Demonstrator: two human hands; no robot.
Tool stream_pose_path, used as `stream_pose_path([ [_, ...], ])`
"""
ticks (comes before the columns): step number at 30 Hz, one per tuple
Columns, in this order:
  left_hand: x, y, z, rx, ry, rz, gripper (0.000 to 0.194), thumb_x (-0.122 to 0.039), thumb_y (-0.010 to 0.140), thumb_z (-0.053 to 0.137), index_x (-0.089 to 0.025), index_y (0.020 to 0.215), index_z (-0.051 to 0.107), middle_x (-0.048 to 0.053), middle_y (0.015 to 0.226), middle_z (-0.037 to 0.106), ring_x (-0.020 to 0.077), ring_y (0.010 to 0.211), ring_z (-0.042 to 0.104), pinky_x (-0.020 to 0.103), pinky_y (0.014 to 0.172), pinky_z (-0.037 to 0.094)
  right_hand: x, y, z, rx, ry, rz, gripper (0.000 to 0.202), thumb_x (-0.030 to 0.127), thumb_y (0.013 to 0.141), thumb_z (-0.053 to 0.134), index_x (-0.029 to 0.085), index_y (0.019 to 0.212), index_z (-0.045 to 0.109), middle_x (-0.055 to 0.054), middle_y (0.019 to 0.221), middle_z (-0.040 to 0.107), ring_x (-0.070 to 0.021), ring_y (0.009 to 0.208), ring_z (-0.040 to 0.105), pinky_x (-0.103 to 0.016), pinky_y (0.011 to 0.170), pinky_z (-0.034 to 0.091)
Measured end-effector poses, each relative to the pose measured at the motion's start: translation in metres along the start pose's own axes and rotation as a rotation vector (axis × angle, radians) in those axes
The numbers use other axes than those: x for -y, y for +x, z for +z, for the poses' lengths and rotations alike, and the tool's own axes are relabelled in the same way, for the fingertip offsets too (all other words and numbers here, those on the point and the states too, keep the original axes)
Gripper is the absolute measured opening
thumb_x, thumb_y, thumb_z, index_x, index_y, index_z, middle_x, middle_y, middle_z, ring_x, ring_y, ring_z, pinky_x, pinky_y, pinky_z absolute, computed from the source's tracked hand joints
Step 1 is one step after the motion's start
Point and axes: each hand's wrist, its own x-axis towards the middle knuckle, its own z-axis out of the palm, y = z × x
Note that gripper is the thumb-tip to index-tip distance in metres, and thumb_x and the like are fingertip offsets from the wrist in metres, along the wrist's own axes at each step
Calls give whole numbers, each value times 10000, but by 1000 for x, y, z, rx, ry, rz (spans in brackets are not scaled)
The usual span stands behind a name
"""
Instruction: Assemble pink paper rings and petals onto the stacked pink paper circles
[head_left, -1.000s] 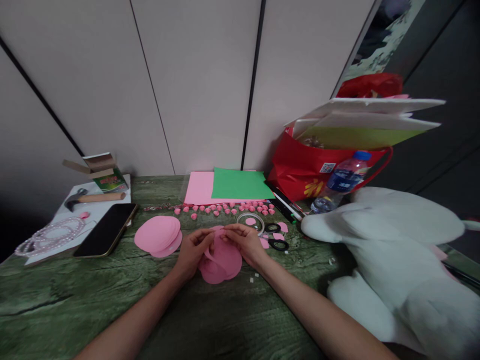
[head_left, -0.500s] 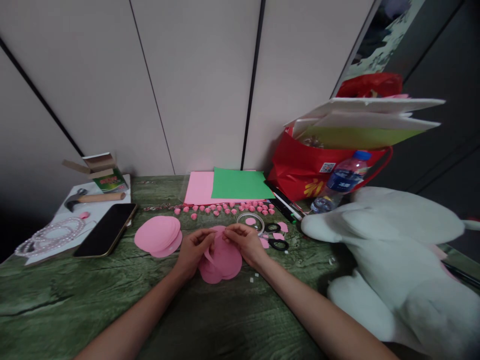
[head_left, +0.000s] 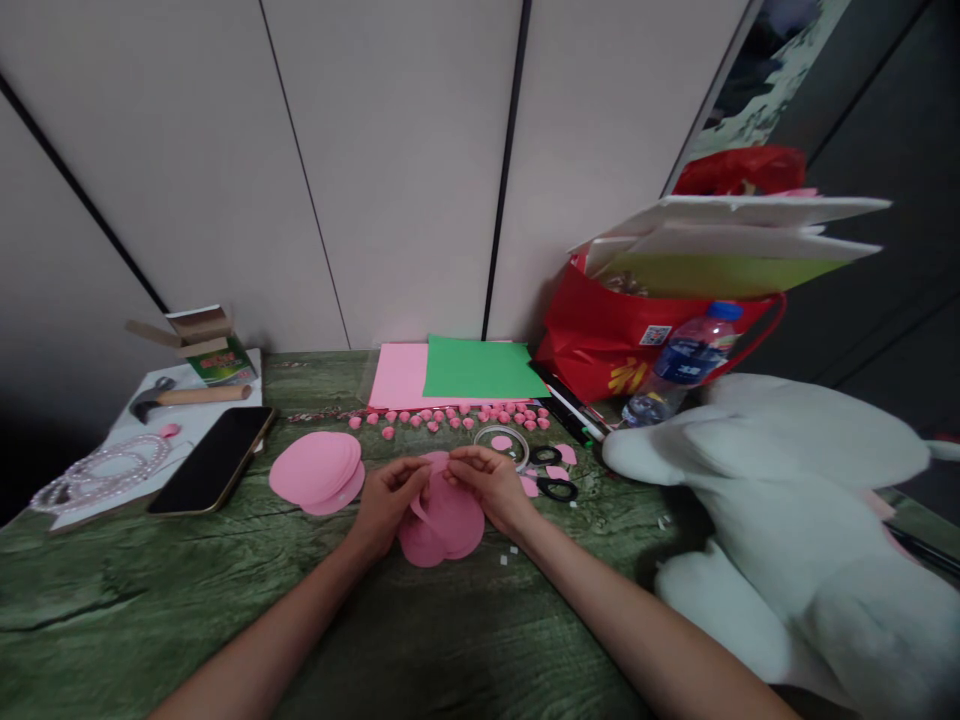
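Observation:
Pink paper circles (head_left: 450,525) lie on the green wood-grain table (head_left: 360,620) beneath both hands. My left hand (head_left: 391,497) is closed at their upper left, its fingers pinching a narrow curled strip of pink paper. From the right, my right hand (head_left: 489,482) pinches the same pink paper between thumb and fingertips, close to the left fingertips. The exact spot held is partly hidden by the fingers. Left of the hands sits a stack of pink paper circles (head_left: 315,470). Small rolled pink paper pieces (head_left: 433,425) form rows behind the hands.
Scissors (head_left: 557,489), a tape roll (head_left: 517,440) and pink scraps lie right of the hands. Pink and green sheets (head_left: 476,368) are at the back. A phone (head_left: 214,460), hammer (head_left: 199,395) and beads stand left; a red bag (head_left: 592,330), bottle (head_left: 686,362) and white plush (head_left: 787,500) right.

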Motion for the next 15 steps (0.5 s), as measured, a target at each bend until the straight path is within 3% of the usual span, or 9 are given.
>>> stream_pose_path([
  [10, -1, 0, 1, 24, 43, 4, 177, -280, 673, 648, -120, 746, 630, -37, 465, 546, 73, 427, 451, 182, 427, 334, 2, -1, 1, -21, -76, -44, 139, 225, 562, 753, 157, 631, 652, 13, 563, 642, -89, 522, 569, -210, 550, 443],
  [15, -1, 0, 0, 6, 18, 0, 202, -285, 650, 668, -114, 753, 635, -32, 478, 557, 76, 443, 460, 183, 433, 341, 0, 0, 0, -37, -19, -16, 146, 228, 558, 754, 160, 664, 680, -3, 612, 672, -103, 567, 599, -228, 609, 475],
])
